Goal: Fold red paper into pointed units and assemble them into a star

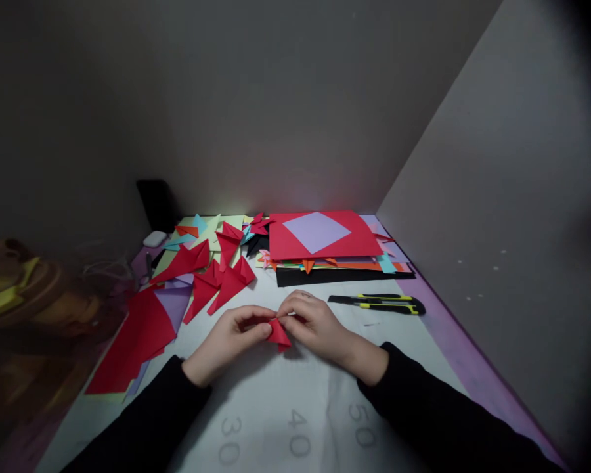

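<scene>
Between my two hands is a small folded piece of red paper (278, 334), held just above the white mat. My left hand (240, 334) pinches its left side between thumb and fingers. My right hand (315, 325) grips its upper right edge with thumb and fingertips, which partly hide the paper. Several red folded paper pieces (232, 282) with pointed ends lie on the mat beyond my left hand. A black and yellow utility knife (379, 303) rests to the right of my right hand, apart from it.
A stack of coloured paper topped by a red sheet (276, 243) with a lilac square (318, 231) is at the back. Red sheets (138, 335) lie at left. A black phone (156, 205) leans on the wall (285, 98), near a white case (155, 238).
</scene>
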`<action>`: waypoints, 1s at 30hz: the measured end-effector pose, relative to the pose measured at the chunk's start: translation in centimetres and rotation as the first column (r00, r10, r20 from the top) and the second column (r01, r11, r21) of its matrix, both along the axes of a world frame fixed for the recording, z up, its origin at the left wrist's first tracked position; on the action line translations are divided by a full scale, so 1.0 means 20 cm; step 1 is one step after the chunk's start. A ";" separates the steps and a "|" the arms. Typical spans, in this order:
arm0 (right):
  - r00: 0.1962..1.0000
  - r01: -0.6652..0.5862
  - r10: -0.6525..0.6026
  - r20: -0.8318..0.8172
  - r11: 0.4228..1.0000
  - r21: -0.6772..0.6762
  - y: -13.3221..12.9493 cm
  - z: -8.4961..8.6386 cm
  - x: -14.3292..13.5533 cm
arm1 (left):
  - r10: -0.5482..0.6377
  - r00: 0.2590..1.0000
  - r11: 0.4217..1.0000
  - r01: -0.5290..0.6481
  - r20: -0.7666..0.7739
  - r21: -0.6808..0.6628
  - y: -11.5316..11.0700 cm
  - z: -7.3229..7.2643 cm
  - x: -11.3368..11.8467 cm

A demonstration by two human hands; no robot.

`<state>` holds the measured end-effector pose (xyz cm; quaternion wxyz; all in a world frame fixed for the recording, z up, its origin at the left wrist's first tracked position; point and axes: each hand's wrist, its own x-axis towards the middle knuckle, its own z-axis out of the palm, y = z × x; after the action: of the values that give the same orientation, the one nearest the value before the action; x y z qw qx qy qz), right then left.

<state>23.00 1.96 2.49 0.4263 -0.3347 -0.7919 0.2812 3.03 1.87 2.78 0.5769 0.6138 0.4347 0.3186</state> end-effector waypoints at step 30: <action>0.954 0.254 -0.286 0.086 0.928 0.272 -0.06 0.00 -0.05 | 0.326 0.944 0.911 -0.297 -0.058 0.288 -0.12 -0.01 0.07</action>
<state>22.10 0.85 2.49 0.4510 -0.3992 -0.7928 0.0931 4.51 -0.56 2.56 0.4042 0.6264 0.5082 0.4313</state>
